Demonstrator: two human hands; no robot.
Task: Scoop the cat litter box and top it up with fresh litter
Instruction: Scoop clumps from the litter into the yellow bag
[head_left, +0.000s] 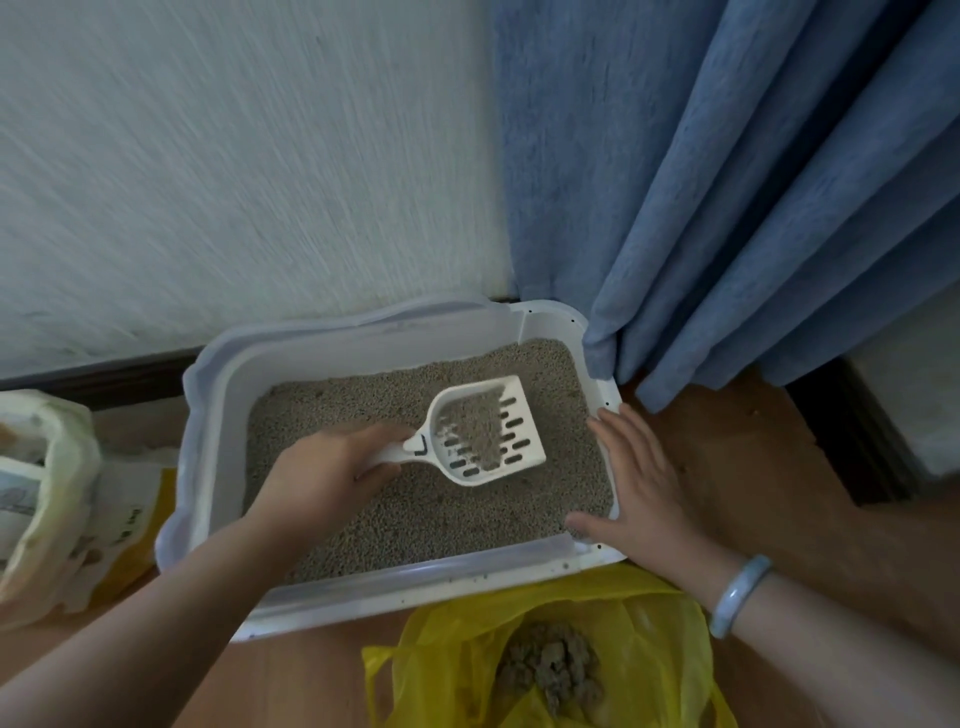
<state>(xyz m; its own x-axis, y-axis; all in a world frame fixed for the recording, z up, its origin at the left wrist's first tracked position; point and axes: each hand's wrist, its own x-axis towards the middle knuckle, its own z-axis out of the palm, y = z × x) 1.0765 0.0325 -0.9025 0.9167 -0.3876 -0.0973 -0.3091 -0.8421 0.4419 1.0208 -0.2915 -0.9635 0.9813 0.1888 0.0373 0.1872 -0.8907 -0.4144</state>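
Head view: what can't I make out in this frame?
Scoop handle: head view, wrapped in the left hand.
Litter bags at left: head view, print blurred, cut by the frame edge.
Yellow bag: head view, lower part cut by the bottom edge.
Litter box far right rim: head view, partly behind the curtain.

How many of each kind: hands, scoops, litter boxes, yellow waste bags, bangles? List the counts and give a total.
Hands: 2 (left hand, right hand)
Scoop: 1
Litter box: 1
Yellow waste bag: 1
Bangle: 1
Total: 6
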